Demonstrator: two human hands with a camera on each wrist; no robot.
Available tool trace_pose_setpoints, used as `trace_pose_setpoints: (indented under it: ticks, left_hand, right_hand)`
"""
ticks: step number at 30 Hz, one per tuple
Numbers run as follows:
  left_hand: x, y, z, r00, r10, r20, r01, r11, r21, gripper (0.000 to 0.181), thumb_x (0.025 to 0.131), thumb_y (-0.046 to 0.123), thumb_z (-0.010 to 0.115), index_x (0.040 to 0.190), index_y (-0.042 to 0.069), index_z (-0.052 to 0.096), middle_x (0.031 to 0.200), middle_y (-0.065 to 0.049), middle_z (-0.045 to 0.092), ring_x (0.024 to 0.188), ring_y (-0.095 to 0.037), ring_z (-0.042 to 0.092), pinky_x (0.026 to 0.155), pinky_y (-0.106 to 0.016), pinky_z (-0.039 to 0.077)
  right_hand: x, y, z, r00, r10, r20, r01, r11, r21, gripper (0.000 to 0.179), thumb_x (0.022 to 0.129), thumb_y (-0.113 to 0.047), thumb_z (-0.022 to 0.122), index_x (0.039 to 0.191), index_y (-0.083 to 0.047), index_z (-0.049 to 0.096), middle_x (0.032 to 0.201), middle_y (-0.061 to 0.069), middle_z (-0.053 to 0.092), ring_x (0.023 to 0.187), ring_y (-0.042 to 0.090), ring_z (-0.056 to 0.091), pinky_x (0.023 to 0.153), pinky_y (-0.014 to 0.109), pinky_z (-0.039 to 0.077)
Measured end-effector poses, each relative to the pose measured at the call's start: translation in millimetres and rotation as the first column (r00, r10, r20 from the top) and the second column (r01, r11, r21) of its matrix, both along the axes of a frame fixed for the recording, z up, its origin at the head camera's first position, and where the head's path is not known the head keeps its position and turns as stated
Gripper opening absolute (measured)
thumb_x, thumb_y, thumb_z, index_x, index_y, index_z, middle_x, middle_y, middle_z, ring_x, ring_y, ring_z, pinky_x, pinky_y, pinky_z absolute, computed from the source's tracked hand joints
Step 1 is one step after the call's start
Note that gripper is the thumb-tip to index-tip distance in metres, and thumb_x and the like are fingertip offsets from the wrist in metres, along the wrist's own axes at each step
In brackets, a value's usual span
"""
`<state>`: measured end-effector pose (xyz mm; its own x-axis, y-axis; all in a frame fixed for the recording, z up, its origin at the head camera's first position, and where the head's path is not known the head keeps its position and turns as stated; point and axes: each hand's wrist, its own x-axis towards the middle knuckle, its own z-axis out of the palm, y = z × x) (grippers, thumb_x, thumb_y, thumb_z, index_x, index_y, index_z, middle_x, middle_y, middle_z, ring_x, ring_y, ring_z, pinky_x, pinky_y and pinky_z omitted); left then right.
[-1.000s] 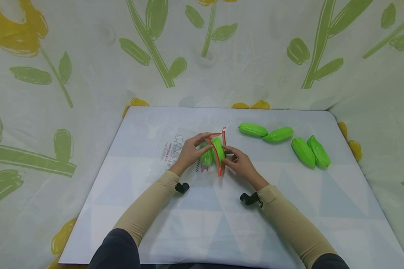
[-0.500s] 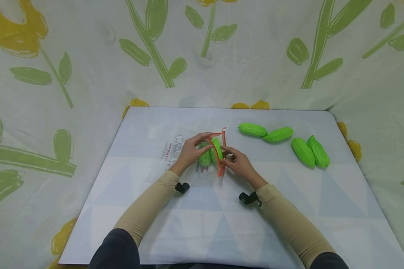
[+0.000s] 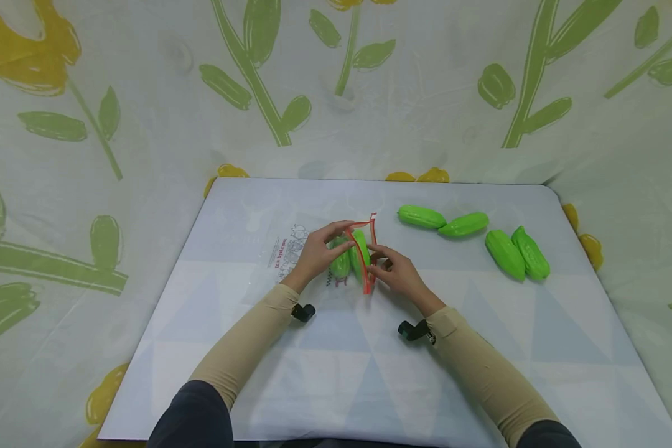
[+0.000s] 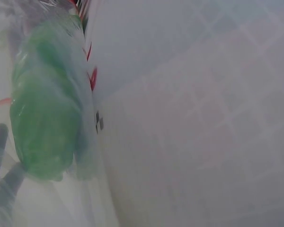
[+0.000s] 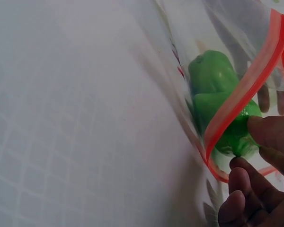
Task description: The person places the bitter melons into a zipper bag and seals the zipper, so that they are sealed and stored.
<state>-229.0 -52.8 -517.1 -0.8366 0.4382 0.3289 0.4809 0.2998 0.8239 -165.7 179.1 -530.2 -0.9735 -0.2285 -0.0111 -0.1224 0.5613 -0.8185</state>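
Observation:
A clear plastic zip bag (image 3: 284,258) with a red zip strip lies on the table, its mouth facing right. My left hand (image 3: 313,254) pinches the upper edge of that mouth and holds it apart. Within the bag is one green ridged vegetable (image 3: 340,266), seen blurred through the plastic as a green shape (image 4: 45,109) in the left wrist view. A second green vegetable (image 5: 241,133) lies against it, just inside the red strip. My right hand (image 3: 400,274) has its thumb and fingertips on the near end of this second one.
Two more green vegetables (image 3: 421,216) lie end to end behind the right hand. Another pair (image 3: 505,255) rests side by side farther right. The table (image 3: 336,386) has a pale triangle pattern; a flowered cloth (image 3: 403,124) hangs behind it.
The second green vegetable has moved left, deeper into the bag, and my right hand has shifted slightly left with it. My left hand stays at the bag's mouth.

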Motion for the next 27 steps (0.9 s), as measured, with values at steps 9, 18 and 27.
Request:
trace_pose_setpoints:
  ticks: [9, 18, 27]
  left_hand:
    - [0.6, 0.1, 0.2, 1.0, -0.005, -0.003, 0.005, 1.0, 0.015, 0.048, 0.095, 0.022, 0.074, 0.141, 0.019, 0.061, 0.136, -0.001, 0.066, 0.123, -0.02, 0.063, 0.109, -0.037, 0.047]
    - [1.8, -0.4, 1.3, 1.0, 0.003, 0.006, -0.003, 1.0, 0.012, 0.047, 0.095, 0.022, 0.075, 0.14, 0.018, 0.062, 0.133, -0.002, 0.068, 0.122, -0.021, 0.063, 0.108, -0.037, 0.048]
    - [2.5, 0.1, 2.2, 1.0, -0.001, -0.018, 0.001, 1.0, 0.005, 0.047, 0.095, 0.022, 0.075, 0.14, 0.018, 0.062, 0.132, -0.002, 0.068, 0.12, -0.021, 0.064, 0.107, -0.036, 0.049]
  right_hand:
    - [0.5, 1.9, -1.3, 1.0, -0.017, -0.017, 0.017, 1.0, -0.005, 0.053, 0.098, -0.024, 0.071, 0.147, -0.016, 0.054, 0.122, 0.01, 0.067, 0.092, 0.024, 0.063, 0.071, 0.033, 0.052]
    - [2.6, 8.5, -1.2, 0.999, -0.041, -0.004, 0.041, 0.999, 0.014, 0.051, 0.099, -0.025, 0.07, 0.147, -0.017, 0.055, 0.123, 0.01, 0.067, 0.092, 0.022, 0.062, 0.077, 0.034, 0.052]
    - [9.0, 28.6, 1.5, 0.995, -0.09, 0.036, 0.09, 0.996, 0.005, 0.048, 0.1, -0.023, 0.067, 0.147, -0.02, 0.054, 0.127, 0.01, 0.066, 0.096, 0.026, 0.065, 0.065, 0.032, 0.057]
